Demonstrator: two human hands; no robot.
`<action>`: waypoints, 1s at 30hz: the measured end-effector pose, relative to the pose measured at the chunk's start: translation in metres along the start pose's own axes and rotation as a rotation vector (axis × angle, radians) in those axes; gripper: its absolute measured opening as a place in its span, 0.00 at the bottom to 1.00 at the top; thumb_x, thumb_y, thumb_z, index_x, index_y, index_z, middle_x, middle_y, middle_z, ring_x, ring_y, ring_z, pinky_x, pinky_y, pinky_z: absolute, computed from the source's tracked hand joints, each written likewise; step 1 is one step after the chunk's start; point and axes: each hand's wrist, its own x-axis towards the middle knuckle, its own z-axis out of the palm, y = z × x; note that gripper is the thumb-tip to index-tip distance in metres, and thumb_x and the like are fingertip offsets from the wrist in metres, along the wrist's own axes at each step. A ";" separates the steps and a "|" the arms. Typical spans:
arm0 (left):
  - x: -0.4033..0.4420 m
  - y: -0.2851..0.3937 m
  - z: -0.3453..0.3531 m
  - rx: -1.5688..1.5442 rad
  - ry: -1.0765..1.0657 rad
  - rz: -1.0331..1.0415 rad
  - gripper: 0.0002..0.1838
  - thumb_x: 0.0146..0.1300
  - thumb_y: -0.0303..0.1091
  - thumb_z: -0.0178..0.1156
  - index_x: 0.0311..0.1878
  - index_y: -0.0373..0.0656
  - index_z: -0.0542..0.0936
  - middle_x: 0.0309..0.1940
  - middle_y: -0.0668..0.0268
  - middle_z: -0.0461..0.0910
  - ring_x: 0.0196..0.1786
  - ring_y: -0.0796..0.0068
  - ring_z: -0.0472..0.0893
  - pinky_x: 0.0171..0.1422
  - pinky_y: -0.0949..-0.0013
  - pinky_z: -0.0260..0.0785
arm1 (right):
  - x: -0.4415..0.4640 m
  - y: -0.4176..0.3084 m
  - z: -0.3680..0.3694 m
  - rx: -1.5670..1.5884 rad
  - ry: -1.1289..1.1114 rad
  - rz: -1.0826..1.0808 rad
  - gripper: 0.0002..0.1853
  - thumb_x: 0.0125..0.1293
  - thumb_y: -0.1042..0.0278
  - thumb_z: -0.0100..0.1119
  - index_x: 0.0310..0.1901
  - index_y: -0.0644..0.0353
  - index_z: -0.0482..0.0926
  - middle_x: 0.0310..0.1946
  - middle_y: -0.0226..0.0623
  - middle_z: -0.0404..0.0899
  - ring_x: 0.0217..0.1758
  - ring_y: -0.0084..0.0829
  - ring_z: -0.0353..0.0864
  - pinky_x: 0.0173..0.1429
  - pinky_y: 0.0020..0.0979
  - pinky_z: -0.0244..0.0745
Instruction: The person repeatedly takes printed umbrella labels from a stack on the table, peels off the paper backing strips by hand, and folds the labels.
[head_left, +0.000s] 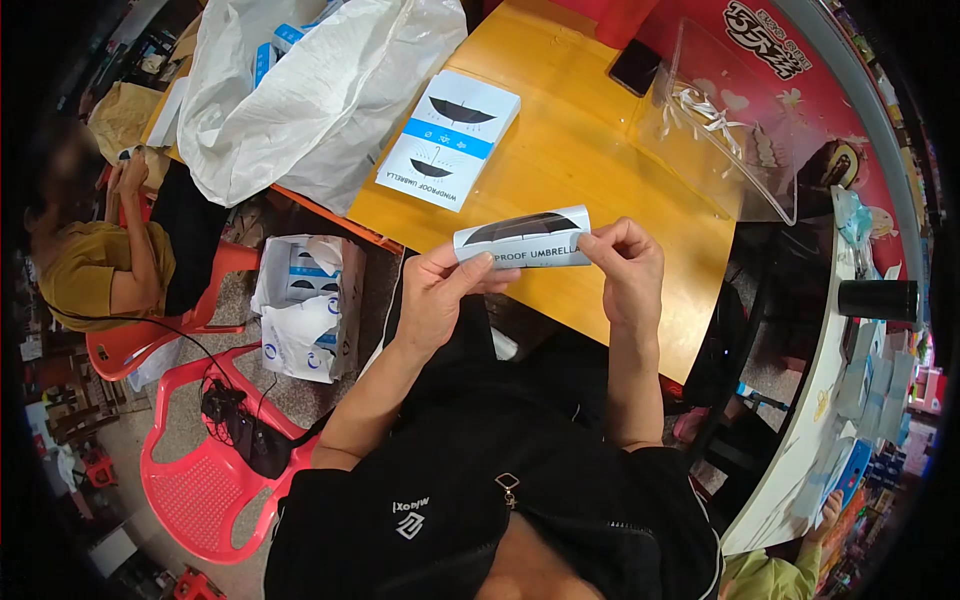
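A curled printed sheet (530, 238) with a black umbrella picture and partly covered words "PROOF UMBRELLA" is held up between both my hands, above the near edge of the table. My left hand (445, 290) pinches its lower left end, thumb in front and fingers behind. The right hand (625, 262) grips the opposite end between thumb and fingers. Beyond them on the yellow table (580, 130) lies a stack of matching sheets (450, 135), white with a blue band and "WINDPROOF UMBRELLA" print.
A large white bag (330, 110) with blue-and-white packs stands at the table's left. Right are a dark phone (634, 68) and a clear plastic bin (700, 130). An open carton (310, 310) and pink chair (215, 460) stand lower left. A person (110, 260) sits nearby.
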 end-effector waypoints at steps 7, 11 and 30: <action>0.000 0.000 -0.004 0.100 0.037 0.037 0.13 0.66 0.29 0.53 0.49 0.31 0.77 0.40 0.56 0.81 0.41 0.69 0.83 0.43 0.73 0.77 | -0.004 -0.018 0.012 -0.047 -0.156 0.340 0.14 0.57 0.77 0.62 0.46 0.67 0.75 0.28 0.34 0.80 0.15 0.16 0.71 0.15 0.15 0.56; 0.000 0.000 -0.001 0.125 -0.012 -0.060 0.14 0.66 0.30 0.53 0.50 0.31 0.75 0.42 0.56 0.81 0.41 0.69 0.83 0.40 0.74 0.77 | -0.005 0.001 0.012 0.006 -0.158 0.323 0.10 0.58 0.77 0.62 0.41 0.66 0.75 0.28 0.34 0.79 0.13 0.16 0.69 0.14 0.16 0.56; 0.011 -0.028 0.023 -0.063 0.285 -0.116 0.14 0.51 0.28 0.69 0.40 0.37 0.76 0.28 0.65 0.80 0.19 0.81 0.74 0.22 0.82 0.64 | -0.014 0.020 0.029 -0.200 -0.042 0.068 0.04 0.60 0.78 0.60 0.35 0.66 0.75 0.26 0.32 0.78 0.16 0.15 0.68 0.18 0.16 0.62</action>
